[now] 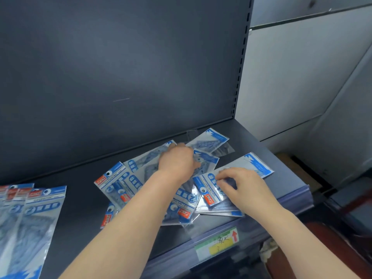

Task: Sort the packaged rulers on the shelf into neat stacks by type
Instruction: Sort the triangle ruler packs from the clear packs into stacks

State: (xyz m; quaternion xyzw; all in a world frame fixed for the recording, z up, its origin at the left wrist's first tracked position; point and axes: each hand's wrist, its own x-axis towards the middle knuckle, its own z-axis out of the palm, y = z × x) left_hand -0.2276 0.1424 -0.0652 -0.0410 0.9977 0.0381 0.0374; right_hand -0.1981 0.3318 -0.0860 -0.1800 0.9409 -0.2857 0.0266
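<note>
The left forearm [124,224] and right forearm [302,238] enter from the bottom edge; both are cut off there.

**Hidden or unclear**
- The left hand [177,160] is seen from the back. Its fingertips dip among the packets and are hidden, so it cannot be told whether it grips anything.
- The sorted stack [30,218] at the far left is cut off by the left and bottom edges.
- Overlapping film and glare in the loose pile [138,184] blur the printing and hide the packet outlines; the rulers inside cannot be made out.
- The writing on the price label [217,243] is illegible.

**Counts**
- Hands: two.
- Sorted stack: four fanned header cards show.
- Loose pile: five red logo tabs can be counted, and three packets show a plain blue header, all at the right rear. The total cannot be told.
- Price label: one, on the front rail of the shelf [76,208].

**Position relative to the hands**
- The loose pile lies at the centre-right of the shelf, directly beneath both hands, and well apart from the sorted stack.
- The left hand rests on the middle of the pile.
- The right hand [245,188], fingers bent, pinches the top packet [251,163] near its printed end; this packet lies across the pile's right side, near the shelf's front edge.
</note>
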